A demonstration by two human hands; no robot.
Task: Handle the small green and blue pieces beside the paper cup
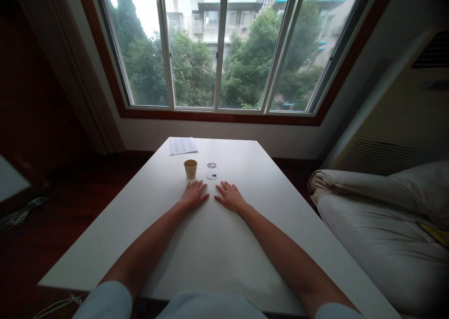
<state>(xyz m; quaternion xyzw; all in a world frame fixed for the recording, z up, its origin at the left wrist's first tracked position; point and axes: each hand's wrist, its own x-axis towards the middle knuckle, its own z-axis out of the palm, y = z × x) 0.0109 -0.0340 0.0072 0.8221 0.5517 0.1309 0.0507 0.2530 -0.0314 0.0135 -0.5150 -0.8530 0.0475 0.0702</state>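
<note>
My left hand point(194, 195) lies flat on the white table, fingers spread, just in front of a brown paper cup point(190, 169) that stands upright. To its right my right hand point(230, 196) also rests flat with the fingers apart. Both hands hold nothing. Beyond the gap between them lie two small round flat pieces with dark markings, a nearer one point(211, 175) and a farther one point(211, 165). What these round pieces are is too small to tell.
Sheets of printed paper point(183, 146) lie at the table's far left corner. The white table point(147, 221) reaches towards a wall with a wide window point(217, 47). A bed or sofa with pale bedding point(372, 225) stands at the right. Cables point(26, 211) lie on the floor at left.
</note>
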